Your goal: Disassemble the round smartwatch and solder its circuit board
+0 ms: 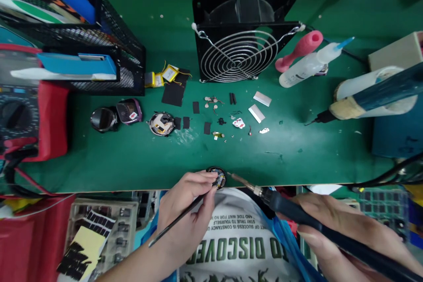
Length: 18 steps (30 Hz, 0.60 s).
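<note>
At the table's front edge lies a small round device (219,178) with its inner parts exposed. My left hand (190,207) is closed on thin dark tweezers (180,217), whose tips reach the device, and its fingertips touch the device's left side. My right hand (343,224) is wrapped round the black handle of a soldering iron (294,209). The iron's tip (233,175) points left, close beside the device's right rim; contact cannot be made out.
Small parts (218,134), an open round case (161,124) and yellow batteries (170,73) lie mid-table. Behind stands a fan (239,55); a bottle (304,68) and another tool (350,108) are right. A mesh holder (128,64) and red multimeter (53,119) are left.
</note>
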Each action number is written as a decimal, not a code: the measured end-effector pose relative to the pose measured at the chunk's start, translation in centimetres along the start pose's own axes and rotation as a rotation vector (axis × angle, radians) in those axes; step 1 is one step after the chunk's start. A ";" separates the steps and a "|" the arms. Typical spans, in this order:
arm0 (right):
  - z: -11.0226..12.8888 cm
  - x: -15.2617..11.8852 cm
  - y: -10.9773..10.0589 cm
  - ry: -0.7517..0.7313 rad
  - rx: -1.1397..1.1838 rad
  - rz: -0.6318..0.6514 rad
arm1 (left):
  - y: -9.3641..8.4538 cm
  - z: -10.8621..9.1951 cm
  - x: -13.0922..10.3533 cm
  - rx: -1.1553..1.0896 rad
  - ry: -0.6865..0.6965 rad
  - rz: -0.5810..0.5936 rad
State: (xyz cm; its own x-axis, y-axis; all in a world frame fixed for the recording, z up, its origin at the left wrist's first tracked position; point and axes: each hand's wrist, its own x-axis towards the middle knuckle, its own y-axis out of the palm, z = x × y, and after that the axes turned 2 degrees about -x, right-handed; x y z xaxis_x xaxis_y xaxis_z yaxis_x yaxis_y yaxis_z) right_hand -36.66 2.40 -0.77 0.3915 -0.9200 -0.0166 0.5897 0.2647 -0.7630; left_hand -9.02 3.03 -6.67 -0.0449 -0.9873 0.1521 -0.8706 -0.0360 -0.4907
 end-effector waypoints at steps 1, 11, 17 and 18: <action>0.0 -0.1 0.0 0.006 -0.009 0.017 | 0.0 0.0 0.0 0.004 0.005 0.001; -0.4 -0.7 0.8 0.018 0.008 0.083 | -0.1 0.0 0.2 0.023 0.020 0.001; 0.6 0.5 2.8 -0.008 0.179 -0.147 | -0.8 0.3 0.1 -0.066 0.022 0.027; 0.7 0.9 3.6 -0.077 0.227 -0.173 | -0.9 0.4 0.0 -0.115 0.010 0.043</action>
State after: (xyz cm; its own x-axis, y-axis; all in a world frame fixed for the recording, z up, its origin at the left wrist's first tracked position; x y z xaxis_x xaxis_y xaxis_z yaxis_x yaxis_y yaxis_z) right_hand -33.69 2.77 -3.13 0.3185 -0.9348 0.1574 0.7922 0.1713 -0.5858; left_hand -7.99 2.98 -6.55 -0.0874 -0.9860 0.1419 -0.9182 0.0245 -0.3953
